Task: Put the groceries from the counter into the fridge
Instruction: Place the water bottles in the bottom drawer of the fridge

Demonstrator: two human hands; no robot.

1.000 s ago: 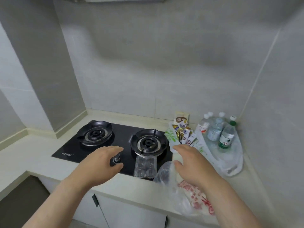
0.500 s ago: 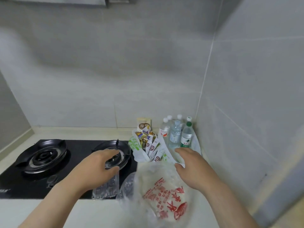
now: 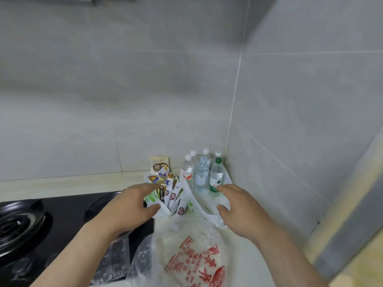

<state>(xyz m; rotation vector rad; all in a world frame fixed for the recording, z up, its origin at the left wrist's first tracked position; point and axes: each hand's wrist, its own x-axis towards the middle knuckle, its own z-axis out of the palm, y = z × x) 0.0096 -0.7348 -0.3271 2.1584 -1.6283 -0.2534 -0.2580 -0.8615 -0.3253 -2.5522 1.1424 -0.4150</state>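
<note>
Bag of snack packets [image 3: 173,196] sits on the counter [image 3: 62,184] dead ahead, between both hands, packets standing upright. The left hand [image 3: 130,206] is nearer, thumb at the bag's rim, while the right hand [image 3: 242,212] is just beside the bottles [image 3: 202,176] standing in the back corner. Both hands are spread, gripping nothing visible. Red-printed bag [image 3: 192,257] lies below the wrists and the stove [image 3: 22,222] is to the left, so I'd say the reach is unobstructed.
</note>
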